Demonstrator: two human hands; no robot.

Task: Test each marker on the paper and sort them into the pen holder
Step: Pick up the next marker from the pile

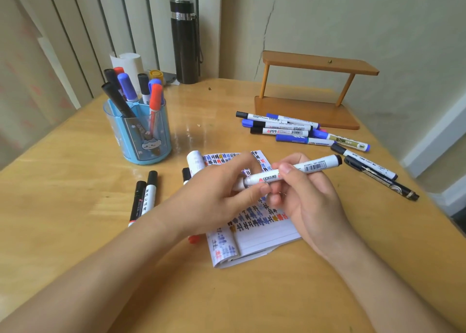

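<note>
A white marker (297,171) with a black rear end lies level above the paper, held in both hands. My right hand (310,199) grips its barrel, thumb on top. My left hand (222,191) pinches its tip end; the cap there is hidden by the fingers. Beneath them lies a lined notepad (264,237) covered with black, blue and red test marks. A blue translucent pen holder (137,136) at the back left holds several black, blue and red markers. Several loose markers (290,131) lie at the back right.
Two black-capped markers (145,196) lie left of the pad, and a red-ended one (194,239) pokes out under my left wrist. A small wooden shelf (312,90) stands at the back right. A black flask (185,42) and a yellow-lidded jar (156,76) stand at the back.
</note>
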